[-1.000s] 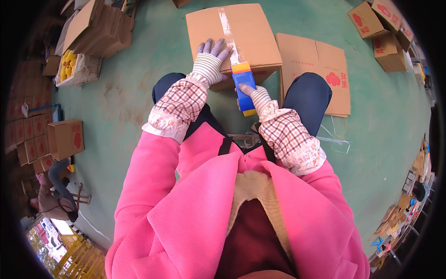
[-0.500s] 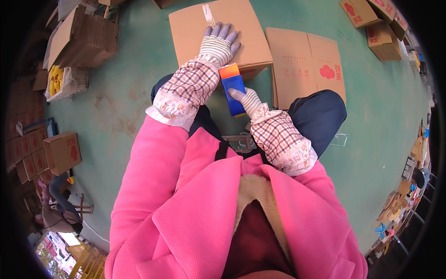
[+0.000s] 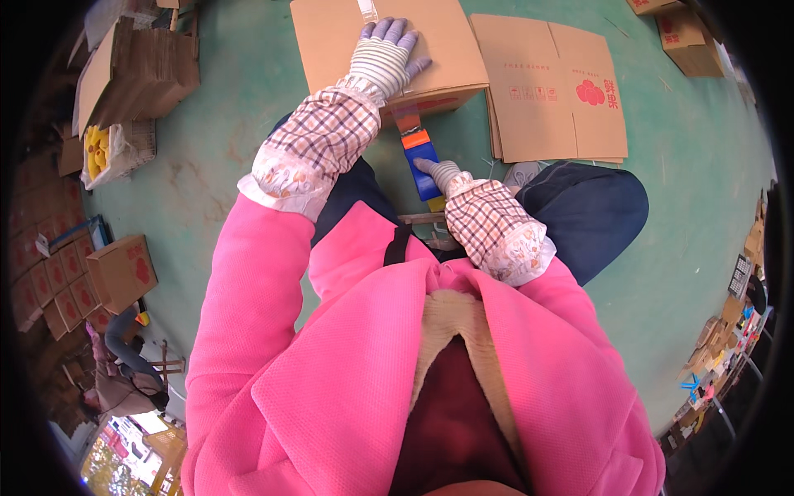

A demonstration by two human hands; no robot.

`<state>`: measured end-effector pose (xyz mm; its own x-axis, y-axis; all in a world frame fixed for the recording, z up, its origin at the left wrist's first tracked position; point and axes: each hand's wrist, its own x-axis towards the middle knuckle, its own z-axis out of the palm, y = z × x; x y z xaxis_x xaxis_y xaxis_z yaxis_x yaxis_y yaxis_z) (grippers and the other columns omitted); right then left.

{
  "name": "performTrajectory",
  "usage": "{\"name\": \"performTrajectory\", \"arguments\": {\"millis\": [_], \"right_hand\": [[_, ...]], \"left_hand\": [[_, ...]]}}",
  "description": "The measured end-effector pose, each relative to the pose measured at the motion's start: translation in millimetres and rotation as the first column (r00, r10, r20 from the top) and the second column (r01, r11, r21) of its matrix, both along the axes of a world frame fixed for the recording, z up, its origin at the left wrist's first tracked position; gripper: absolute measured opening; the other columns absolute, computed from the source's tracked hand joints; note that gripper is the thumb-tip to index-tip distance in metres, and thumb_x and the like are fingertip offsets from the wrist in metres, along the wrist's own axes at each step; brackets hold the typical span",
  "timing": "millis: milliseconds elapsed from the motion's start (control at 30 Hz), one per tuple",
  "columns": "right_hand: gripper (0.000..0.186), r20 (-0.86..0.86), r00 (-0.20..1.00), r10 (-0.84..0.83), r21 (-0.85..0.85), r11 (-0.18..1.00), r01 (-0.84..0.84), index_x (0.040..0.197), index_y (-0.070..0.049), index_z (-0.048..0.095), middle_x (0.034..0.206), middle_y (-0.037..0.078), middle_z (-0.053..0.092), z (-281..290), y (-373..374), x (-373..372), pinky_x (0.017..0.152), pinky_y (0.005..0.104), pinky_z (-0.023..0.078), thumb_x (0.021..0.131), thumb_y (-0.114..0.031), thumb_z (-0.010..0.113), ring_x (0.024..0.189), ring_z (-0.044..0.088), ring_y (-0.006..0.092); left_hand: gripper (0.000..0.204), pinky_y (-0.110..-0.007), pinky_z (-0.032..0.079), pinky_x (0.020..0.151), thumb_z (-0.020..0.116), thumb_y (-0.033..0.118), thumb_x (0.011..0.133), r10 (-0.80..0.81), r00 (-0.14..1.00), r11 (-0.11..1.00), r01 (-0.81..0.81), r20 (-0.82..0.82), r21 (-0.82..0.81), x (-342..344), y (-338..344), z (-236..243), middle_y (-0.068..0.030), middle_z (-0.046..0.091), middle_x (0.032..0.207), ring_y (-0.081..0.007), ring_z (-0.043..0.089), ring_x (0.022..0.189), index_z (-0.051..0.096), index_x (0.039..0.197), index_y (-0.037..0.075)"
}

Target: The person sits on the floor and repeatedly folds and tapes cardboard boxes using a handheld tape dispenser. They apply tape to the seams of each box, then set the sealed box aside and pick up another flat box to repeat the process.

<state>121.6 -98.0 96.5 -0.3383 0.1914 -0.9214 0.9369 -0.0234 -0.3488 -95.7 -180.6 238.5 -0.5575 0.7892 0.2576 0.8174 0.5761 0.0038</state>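
Observation:
A brown cardboard box stands in front of me with its top flaps closed and a strip of clear tape at the far part of the seam. My left hand, in a striped glove, lies flat on its top with the fingers spread. Lower down, my right hand is wrapped around a blue tape dispenser with an orange front end. A stretch of clear tape runs from the dispenser up to the near side of the box.
Flattened cartons lie right of the box. At far left are stacked cardboard sheets and a lined basket holding yellow things. Another person sits at lower left beside stacked cartons.
The dispenser has moved down and away from the box's top edge, drawing out tape along the near side. My left hand stays pressed on the box top.

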Motion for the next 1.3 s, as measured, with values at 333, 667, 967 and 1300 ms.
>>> {"name": "performTrajectory", "arguments": {"millis": [333, 667, 967, 1300], "right_hand": [[0.081, 0.005, 0.999, -0.037, -0.083, 0.996, 0.037, 0.133, -0.002, 0.057, 0.123, 0.017, 0.064, 30.5, -11.1, -76.4, 0.096, 0.0411, 0.047, 0.076, -0.056, 0.075, 0.109, 0.063, 0.0281], [0.080, 0.013, 0.990, -0.143, 0.004, 0.990, 0.143, 0.133, -0.001, 0.057, 0.127, 0.017, 0.063, 43.2, 8.6, -63.2, 0.099, 0.0399, 0.046, 0.077, -0.056, 0.074, 0.113, 0.062, 0.0288], [0.079, -0.263, 0.710, -0.653, 0.350, 0.621, 0.701, 0.125, 0.005, 0.060, 0.122, 0.022, 0.065, 80.3, 94.6, -39.9, 0.095, 0.0435, 0.049, 0.075, -0.054, 0.077, 0.109, 0.064, 0.0326], [0.060, -0.349, 0.716, 0.604, 0.866, 0.500, 0.000, 0.117, -0.007, 0.068, 0.114, 0.015, 0.070, 226.3, 60.9, -193.5, 0.092, 0.0437, 0.052, 0.077, -0.051, 0.071, 0.108, 0.066, 0.0360]], "left_hand": [[0.086, -0.058, 0.025, 0.115, 0.082, 0.032, 0.068, 0.010, 1.000, 0.994, -0.007, 0.023, -0.113, 33.6, -23.1, -3.6, -0.0201, 0.039, 0.148, -0.0446, 0.035, 0.138, 0.044, 0.143, 0.013], [0.090, -0.059, 0.028, 0.112, 0.086, 0.031, 0.062, 0.009, 1.000, 0.996, -0.009, 0.009, -0.088, 26.3, -26.7, -9.1, -0.0165, 0.043, 0.144, -0.0442, 0.038, 0.135, 0.046, 0.140, 0.012], [0.094, -0.053, 0.036, 0.106, 0.091, 0.030, 0.052, -0.014, 0.998, 0.998, 0.017, -0.057, 0.057, 18.3, -35.6, -26.1, -0.0170, 0.047, 0.136, -0.0413, 0.044, 0.128, 0.047, 0.132, 0.007], [0.049, -0.057, 0.034, 0.109, 0.057, 0.012, 0.083, 0.069, 0.998, 0.989, -0.068, -0.004, 0.130, 48.6, -47.5, -25.9, -0.0263, 0.050, 0.135, -0.0428, 0.047, 0.128, 0.049, 0.128, -0.007]]}}
